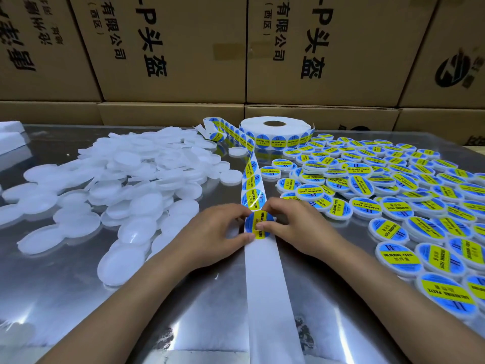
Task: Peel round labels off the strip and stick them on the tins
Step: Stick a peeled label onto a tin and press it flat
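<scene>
At desk centre, left hand (220, 232) and right hand (291, 224) pinched one label (258, 223), fingers curled on its edges over the strip (270, 290); any tin beneath was hidden. Advice: centre it, press from the middle outward. Bare tins (123, 185) lay left, labelled tins (393, 195) right, roll (275, 130) behind. No containers were seen.

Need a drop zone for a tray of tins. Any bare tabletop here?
Bare metal table near left, between the unlabelled white tins and the left hand. Smaller patch near right, between the empty backing strip and the labelled tins. Both piles and the label roll crowd the far half.
</scene>
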